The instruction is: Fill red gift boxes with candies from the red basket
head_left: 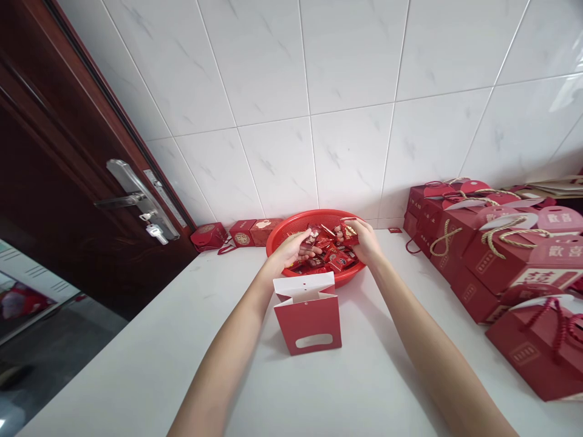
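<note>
Left hand (289,250): one small, glossy red wrapped packet (311,237) held between thumb and fingers, the other fingers extended over the basket contents. Right hand (362,235): a second red packet with gold print (349,234) grasped by the fingertips. Both packets are held above the basket's interior, in direct contact with the fingers.

Beneath the hands: round red plastic perforated basket (348,277), partly filled with loose red wrapped packets (336,260).

Between the forearms, on the near side of the basket: one open-topped red paper box with white interior (307,318), stood upright, touched by neither hand; a pale oval is shown on its front.

Left of the basket, along the wall: small red printed boxes (243,233). Far right: red cardboard boxes with rope handles (449,243), grouped closely, some stacked. All are carried by the white counter (191,340), bordered by white marbled wall tiles (273,164).
</note>
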Available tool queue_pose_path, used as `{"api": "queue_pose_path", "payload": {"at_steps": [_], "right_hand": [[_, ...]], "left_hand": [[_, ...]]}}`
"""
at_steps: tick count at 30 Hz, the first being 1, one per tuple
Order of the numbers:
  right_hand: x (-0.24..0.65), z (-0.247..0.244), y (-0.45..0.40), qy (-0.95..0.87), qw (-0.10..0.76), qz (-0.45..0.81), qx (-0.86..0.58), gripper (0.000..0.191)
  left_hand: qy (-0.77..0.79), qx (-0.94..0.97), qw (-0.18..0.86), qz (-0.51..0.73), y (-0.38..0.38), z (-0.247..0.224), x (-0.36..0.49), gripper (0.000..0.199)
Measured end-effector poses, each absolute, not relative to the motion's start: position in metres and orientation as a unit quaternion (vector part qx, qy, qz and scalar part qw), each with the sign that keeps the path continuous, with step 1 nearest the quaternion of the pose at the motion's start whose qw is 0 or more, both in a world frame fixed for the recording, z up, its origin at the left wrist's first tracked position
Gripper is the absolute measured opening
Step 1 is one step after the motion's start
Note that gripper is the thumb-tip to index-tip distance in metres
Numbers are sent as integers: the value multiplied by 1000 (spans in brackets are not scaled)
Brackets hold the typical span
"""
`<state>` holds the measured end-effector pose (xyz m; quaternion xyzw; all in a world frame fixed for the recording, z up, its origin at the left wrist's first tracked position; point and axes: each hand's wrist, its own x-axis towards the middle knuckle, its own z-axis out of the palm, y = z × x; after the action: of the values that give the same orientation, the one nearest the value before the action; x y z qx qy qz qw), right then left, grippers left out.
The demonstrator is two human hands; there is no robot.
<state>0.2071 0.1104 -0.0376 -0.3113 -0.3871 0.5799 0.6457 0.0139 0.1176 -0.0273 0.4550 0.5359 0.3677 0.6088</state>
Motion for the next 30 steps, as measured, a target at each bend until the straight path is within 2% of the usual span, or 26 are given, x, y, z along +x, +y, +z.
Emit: {"api": "queue_pose_path", "payload": {"at_steps": [6,10,14,27,30], "right_hand": [[207,-41,113,-396,635,582,-318,11],[207,-41,114,-397,631,583,-323,10],[207,-40,113,-395,623,589,-329,12],[207,-37,110,-404,608,599,-330,13],[207,-39,112,-405,608,597,-332,15]], "left_hand": [[518,475,604,376,120,-31,13,35],[462,527,592,397,117,-31,12,27],[419,570,576,409,115,-30,11,36],[444,562,559,419,115,-31,12,21],[436,548,572,427,116,-33,12,31]]}}
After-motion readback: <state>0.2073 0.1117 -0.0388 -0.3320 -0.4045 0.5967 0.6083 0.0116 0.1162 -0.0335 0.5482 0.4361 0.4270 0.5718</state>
